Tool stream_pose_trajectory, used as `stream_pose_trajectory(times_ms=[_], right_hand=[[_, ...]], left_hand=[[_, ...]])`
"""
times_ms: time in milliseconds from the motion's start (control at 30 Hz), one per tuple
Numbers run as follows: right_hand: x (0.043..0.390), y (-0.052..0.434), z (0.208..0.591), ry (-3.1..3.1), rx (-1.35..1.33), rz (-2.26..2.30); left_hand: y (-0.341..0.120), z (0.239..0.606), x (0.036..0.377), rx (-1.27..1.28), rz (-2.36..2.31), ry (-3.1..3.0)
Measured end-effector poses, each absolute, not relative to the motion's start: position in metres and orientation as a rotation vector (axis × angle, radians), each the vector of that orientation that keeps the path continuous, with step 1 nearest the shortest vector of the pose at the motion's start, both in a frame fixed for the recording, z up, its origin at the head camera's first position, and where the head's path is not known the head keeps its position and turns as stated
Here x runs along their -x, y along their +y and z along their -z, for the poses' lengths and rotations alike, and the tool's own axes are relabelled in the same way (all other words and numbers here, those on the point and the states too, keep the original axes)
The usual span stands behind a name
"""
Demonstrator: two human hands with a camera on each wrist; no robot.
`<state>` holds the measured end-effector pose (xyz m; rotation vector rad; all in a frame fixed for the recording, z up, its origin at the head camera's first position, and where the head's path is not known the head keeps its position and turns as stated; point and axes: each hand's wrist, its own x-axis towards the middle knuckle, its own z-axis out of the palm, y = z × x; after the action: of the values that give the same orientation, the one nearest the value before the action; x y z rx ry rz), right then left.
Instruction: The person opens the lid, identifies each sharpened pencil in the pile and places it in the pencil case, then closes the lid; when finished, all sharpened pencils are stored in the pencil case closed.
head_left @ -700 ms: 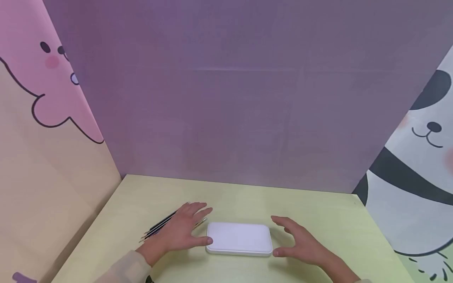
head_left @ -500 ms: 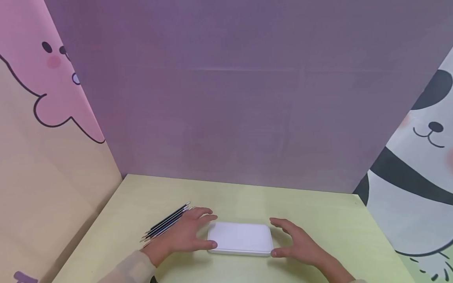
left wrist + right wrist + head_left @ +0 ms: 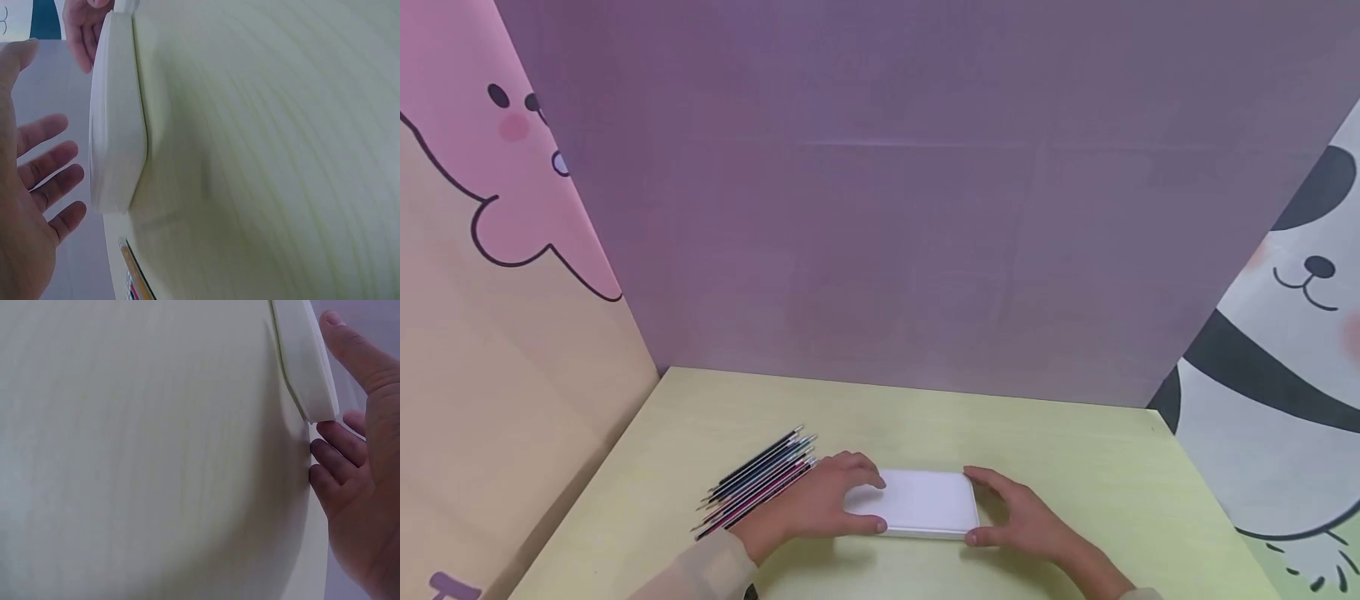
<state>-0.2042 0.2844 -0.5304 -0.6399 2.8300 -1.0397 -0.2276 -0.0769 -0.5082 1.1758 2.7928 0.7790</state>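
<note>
A flat white box with rounded corners [image 3: 927, 498] lies on the pale yellow table. My left hand [image 3: 827, 502] hovers over its left end, thumb toward the front edge; in the left wrist view its fingers are spread, with a gap between them and the box. At the right end is my right hand [image 3: 1022, 518], thumb by the near corner and forefinger by the far one. The right wrist view shows that hand's fingertips [image 3: 325, 428] right at the box's end, fingers loosely bent and thumb apart from the side.
Several dark and red pencils [image 3: 758, 475] lie slantwise in a row left of the box, partly behind the left hand. A purple panel [image 3: 910, 250] rises behind the table [image 3: 1075, 450]. Cartoon-printed panels flank it, a panda [image 3: 1285, 358] on the right.
My left hand has moved right, from beside the pencils to over the box, uncovering more pencils. My right hand has shifted slightly left to the box's end. The box stays put.
</note>
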Motion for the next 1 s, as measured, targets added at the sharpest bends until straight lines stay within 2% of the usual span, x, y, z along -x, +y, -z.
stream_pose_trajectory(times_ms=[667,1000], right_hand=[[0.197,0.269,0.538,2.899,0.52,1.06],[0.198,0.275,0.53,2.892,0.506,1.06]], left_hand=[[-0.046,0.515,0.227,-1.379,-0.619,2.834],[-0.036,0.51,0.228,-1.314,-0.536,2.881]])
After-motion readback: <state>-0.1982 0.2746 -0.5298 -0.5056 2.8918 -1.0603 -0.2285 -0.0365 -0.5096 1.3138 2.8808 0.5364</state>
